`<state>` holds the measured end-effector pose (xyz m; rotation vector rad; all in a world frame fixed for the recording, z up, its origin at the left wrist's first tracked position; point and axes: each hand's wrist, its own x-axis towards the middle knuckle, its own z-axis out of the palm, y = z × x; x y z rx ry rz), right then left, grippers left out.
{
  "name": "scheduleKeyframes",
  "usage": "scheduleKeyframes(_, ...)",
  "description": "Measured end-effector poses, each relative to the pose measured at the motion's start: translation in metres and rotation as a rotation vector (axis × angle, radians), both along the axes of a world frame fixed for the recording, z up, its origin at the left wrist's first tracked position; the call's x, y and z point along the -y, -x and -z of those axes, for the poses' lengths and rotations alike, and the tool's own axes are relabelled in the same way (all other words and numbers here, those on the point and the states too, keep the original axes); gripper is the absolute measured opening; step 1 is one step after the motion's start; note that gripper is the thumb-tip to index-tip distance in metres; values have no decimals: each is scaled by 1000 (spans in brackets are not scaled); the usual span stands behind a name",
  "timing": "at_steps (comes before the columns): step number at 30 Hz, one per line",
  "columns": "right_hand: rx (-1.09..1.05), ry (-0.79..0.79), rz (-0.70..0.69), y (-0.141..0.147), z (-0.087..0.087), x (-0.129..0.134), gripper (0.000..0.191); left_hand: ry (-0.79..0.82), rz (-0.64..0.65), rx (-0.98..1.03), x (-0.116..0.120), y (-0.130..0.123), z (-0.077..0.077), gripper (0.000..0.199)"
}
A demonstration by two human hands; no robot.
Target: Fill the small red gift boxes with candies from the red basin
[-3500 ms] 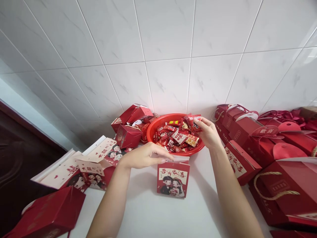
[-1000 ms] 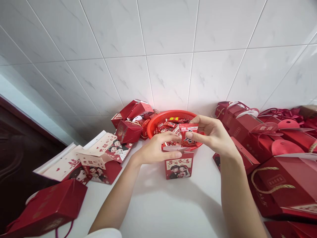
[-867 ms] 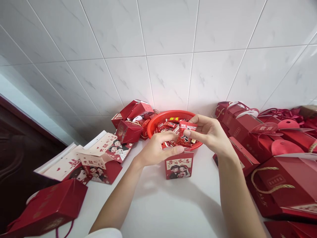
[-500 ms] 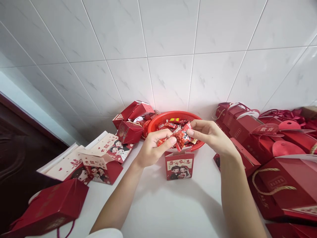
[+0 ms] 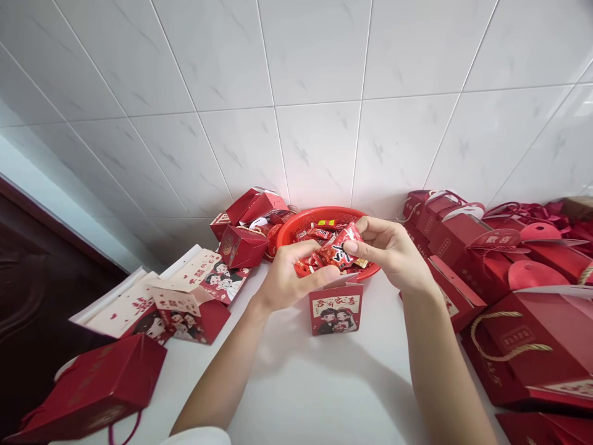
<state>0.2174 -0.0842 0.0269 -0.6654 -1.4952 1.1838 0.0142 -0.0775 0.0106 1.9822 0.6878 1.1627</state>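
Note:
A small red gift box (image 5: 336,312) with a cartoon couple on its front stands upright on the white table, its top flaps raised. Over it, my right hand (image 5: 386,250) pinches a red candy packet (image 5: 338,250) between thumb and fingers. On the packet's other side, my left hand (image 5: 296,272) has its thumb apart from its fingers, beside the box's upper left edge; its fingertips are partly hidden behind the packet. Right behind the box sits a red plastic basket (image 5: 296,217) holding several wrapped candies (image 5: 319,233).
Cream and red printed boxes (image 5: 185,309) stand at the left, with a red box (image 5: 99,386) lying nearer. Small red boxes (image 5: 245,247) are piled left of the basket. Many red boxes with rope handles (image 5: 532,346) fill the right side. A tiled wall (image 5: 319,148) rises behind.
My left thumb has come off the packet and lowered toward the box. The packet has tilted and shows more of its printed face in my right hand.

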Motion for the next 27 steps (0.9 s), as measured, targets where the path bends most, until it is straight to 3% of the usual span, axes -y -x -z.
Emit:
scheduleKeyframes(4, 31, -11, -4, -1, 0, 0, 40, 32, -4, -76, 3, -2, 0, 27)
scheduleKeyframes(11, 61, 4, -43, -2, 0, -1, 35, 67, -2, -23, 1, -3, 3, 29)
scheduleKeyframes(19, 49, 32, 13, -2, -1, -2, 35, 74, 121, -37, 0, -5, 0, 34)
scheduleKeyframes(27, 50, 16, -29, -2, 1, -2, 35, 30, 40, -116, -1, -6, 2, 28)
